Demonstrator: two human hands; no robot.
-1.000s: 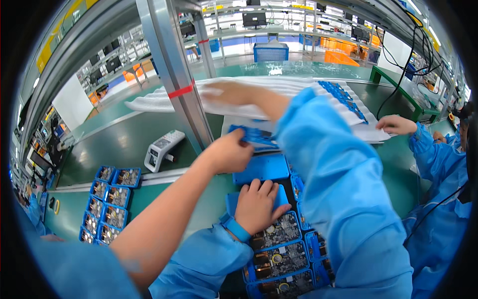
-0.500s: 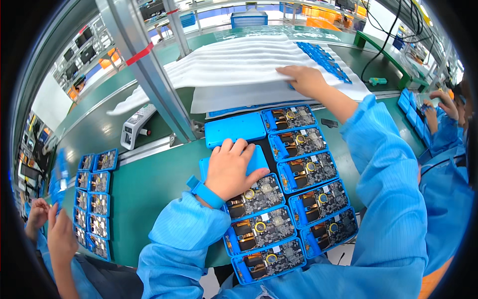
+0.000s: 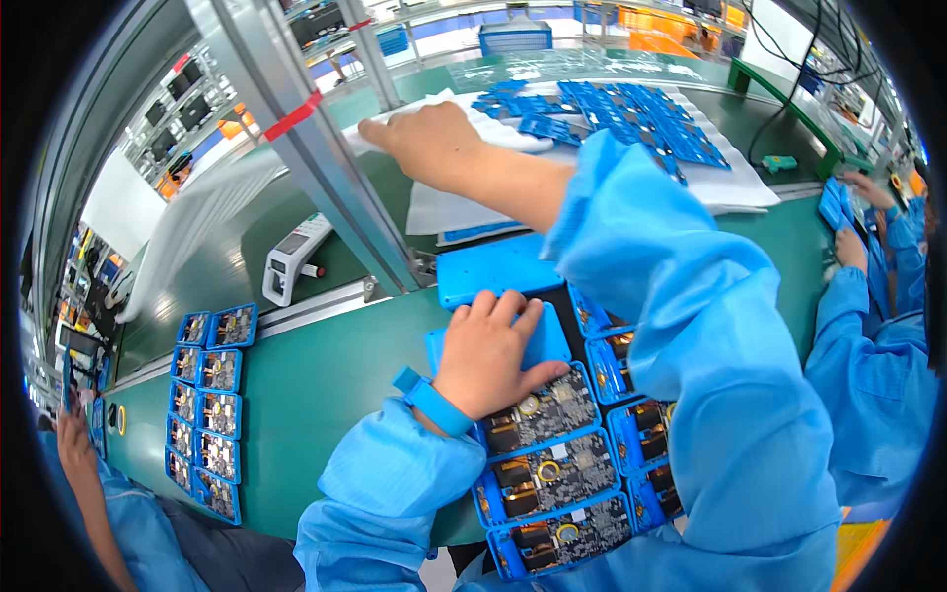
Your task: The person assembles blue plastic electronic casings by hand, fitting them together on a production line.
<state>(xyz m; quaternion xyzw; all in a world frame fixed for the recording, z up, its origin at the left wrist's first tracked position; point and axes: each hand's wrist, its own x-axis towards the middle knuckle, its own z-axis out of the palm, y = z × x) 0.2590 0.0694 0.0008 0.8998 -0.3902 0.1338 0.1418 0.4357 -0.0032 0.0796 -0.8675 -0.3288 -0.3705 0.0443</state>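
My left hand (image 3: 490,355) lies with fingers spread on a plain blue cover (image 3: 548,336), its thumb on a neighbouring open blue case with a circuit board (image 3: 543,407). Across the bench, my right hand (image 3: 429,141) grips a white ribbed foam sheet (image 3: 212,202), which trails leftward behind the metal post and is blurred. Several blue board panels (image 3: 641,118) lie uncovered on a flat white sheet (image 3: 745,189). Another plain blue cover (image 3: 493,268) sits beyond my left hand. My right sleeve hides part of the right column of cases.
A metal post (image 3: 306,128) with red tape rises from the bench rail. Beside it stands a white handheld device (image 3: 293,259). Two columns of filled blue cases (image 3: 219,412) lie at left. Co-workers' hands (image 3: 74,449) show at both sides. A green frame (image 3: 784,109) stands far right.
My right hand has swept left with the foam sheet, uncovering the blue panels. My left hand stays on the cover. The whole view has shifted slightly.
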